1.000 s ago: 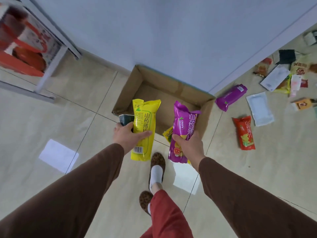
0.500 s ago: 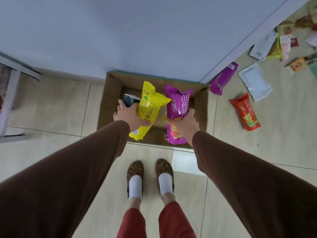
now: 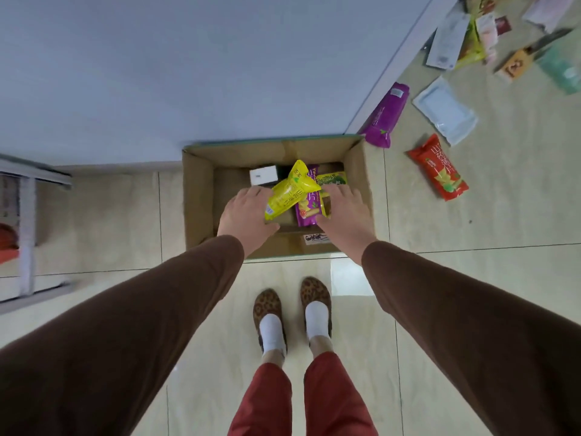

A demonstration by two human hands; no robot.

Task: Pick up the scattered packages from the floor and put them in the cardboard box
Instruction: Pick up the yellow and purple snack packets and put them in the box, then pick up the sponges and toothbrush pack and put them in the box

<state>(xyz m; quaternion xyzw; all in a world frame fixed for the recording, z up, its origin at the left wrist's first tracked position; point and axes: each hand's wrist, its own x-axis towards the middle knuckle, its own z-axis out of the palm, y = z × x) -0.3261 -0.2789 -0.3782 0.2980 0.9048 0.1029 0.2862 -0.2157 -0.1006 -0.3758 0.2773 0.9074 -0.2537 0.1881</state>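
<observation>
Pale floor tiles (image 3: 471, 294) meet a grey-blue wall, and the cardboard box (image 3: 199, 199) sits open against it, just ahead of your feet. Your left hand (image 3: 246, 215) and right hand (image 3: 342, 214) hover over the box with fingers spread and relaxed, gripping nothing. Between them a yellow package (image 3: 290, 191) lies tilted across a purple package (image 3: 306, 207), both inside the box above a white carton (image 3: 264, 175) and a green-labelled pack (image 3: 333, 178). This looks like the release step of one delivery, just completed. Off to your right, packages remain on the floor: a red package (image 3: 438, 168) nearest, a second purple package (image 3: 385, 116) by the wall, a white pouch (image 3: 445, 110), and a blurred heap beyond. Your next move calls for turning right, stooping, and taking hold of the red one.
</observation>
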